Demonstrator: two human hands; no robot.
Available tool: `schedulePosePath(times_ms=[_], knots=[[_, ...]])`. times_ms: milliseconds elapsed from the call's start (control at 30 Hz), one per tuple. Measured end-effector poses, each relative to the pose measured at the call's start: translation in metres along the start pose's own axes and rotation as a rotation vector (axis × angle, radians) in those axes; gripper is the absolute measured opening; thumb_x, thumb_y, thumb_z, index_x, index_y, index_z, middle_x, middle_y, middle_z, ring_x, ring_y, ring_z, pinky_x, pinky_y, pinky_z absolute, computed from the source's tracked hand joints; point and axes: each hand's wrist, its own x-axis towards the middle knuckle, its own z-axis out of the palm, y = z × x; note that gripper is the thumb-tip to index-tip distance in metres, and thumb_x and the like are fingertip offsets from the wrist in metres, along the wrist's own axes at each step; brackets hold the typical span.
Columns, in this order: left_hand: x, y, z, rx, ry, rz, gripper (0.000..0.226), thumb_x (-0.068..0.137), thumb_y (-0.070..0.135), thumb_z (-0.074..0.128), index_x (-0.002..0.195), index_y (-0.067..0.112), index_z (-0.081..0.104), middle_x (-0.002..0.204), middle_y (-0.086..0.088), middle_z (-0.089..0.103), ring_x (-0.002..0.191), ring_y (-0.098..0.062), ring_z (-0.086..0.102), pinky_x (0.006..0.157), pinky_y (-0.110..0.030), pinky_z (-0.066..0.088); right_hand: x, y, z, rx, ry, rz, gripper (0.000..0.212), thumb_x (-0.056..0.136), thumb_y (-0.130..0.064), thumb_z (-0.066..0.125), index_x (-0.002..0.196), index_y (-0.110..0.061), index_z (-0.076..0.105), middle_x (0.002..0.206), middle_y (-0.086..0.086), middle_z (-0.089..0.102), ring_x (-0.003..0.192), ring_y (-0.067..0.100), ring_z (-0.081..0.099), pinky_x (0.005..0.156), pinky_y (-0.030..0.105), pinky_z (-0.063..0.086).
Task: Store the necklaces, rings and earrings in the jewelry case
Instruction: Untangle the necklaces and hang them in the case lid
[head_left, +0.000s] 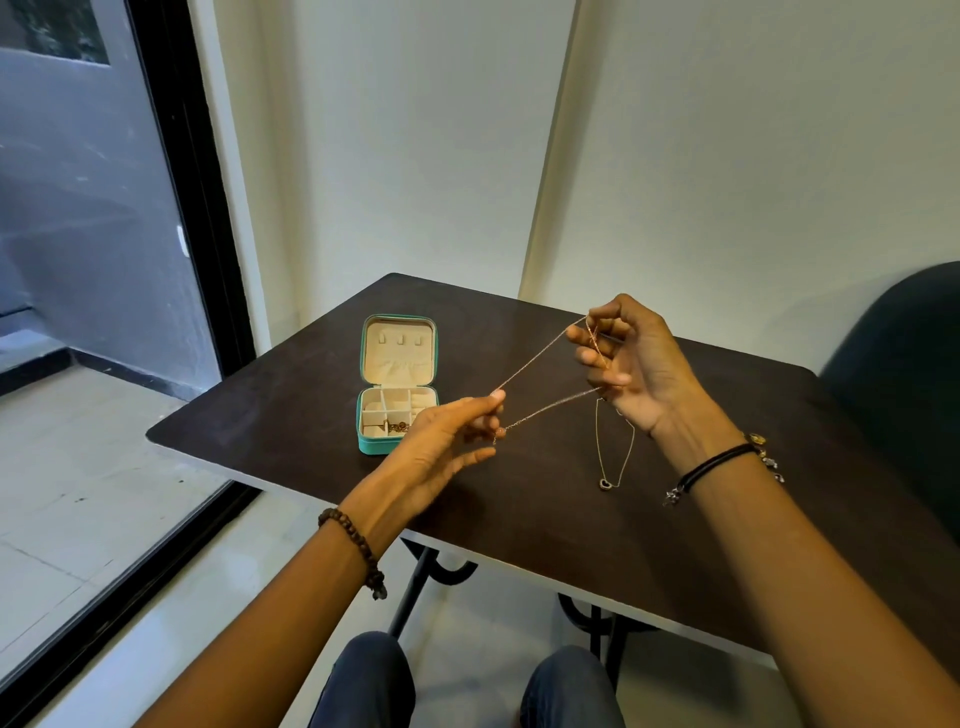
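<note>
The fine chain necklace (540, 356) is held in the air above the table, drawn out in two thin strands between both hands. The left hand (441, 441) pinches one end between thumb and forefinger, the other fingers loosely extended. The right hand (639, 364) has its fingers curled round the other end, with the chain looped over them. The two hands are apart, the right at 2 o'clock from the left.

The jewelry case (373, 445) (teal outside, cream lining) stands on the table at 9 o'clock from the held chain, just beside the left hand. Its lid is open and leans back, showing three small hooks. The lower tray is divided into compartments; small gold pieces (397, 427) lie in the front row, too small to identify.

A second necklace with a heart pendant (605, 484) lies flat on the dark table (291, 395) at 5 o'clock from the held chain, its upper end hidden under the right hand.

A beaded bracelet (358, 540) sits on the left wrist, a black cord bracelet (717, 462) on the right. A dark chair (898, 364) stands at 3 o'clock, a glass door (78, 208) at 9 o'clock.
</note>
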Motion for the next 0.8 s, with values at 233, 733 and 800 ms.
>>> schedulePosePath(times_ms=[233, 733, 800], knots=[[-0.007, 0.025, 0.004, -0.376, 0.044, 0.117, 0.013, 0.088, 0.028, 0.07, 0.09, 0.016, 0.072, 0.071, 0.003, 0.065, 0.069, -0.01, 0.065, 0.086, -0.032, 0.055, -0.001, 0.01, -0.014, 0.014, 0.081, 0.017, 0.012, 0.088, -0.021, 0.07, 0.081, -0.013, 0.064, 0.074, 0.003, 0.063, 0.057, 0.011, 0.06, 0.047, 0.017, 0.052], [0.004, 0.079, 0.045, 0.007, 0.008, 0.265, 0.029, 0.089, 0.035, 0.068, 0.112, 0.018, 0.075, 0.077, 0.01, 0.063, 0.051, -0.003, 0.042, 0.057, -0.02, 0.045, -0.002, 0.045, -0.025, -0.296, 0.131, 0.036, 0.034, 0.1, -0.036, 0.059, 0.104, -0.003, 0.067, 0.089, 0.012, 0.074, 0.071, 0.02, 0.073, 0.067, 0.026, 0.061], [0.003, 0.081, 0.051, 0.057, -0.01, 0.256, 0.029, 0.091, 0.033, 0.066, 0.115, 0.017, 0.073, 0.084, 0.009, 0.07, 0.053, -0.004, 0.047, 0.058, -0.019, 0.048, -0.001, 0.047, -0.025, -0.356, 0.115, 0.017, 0.034, 0.101, -0.034, 0.059, 0.106, -0.002, 0.067, 0.09, 0.013, 0.075, 0.077, 0.022, 0.074, 0.075, 0.031, 0.061]])
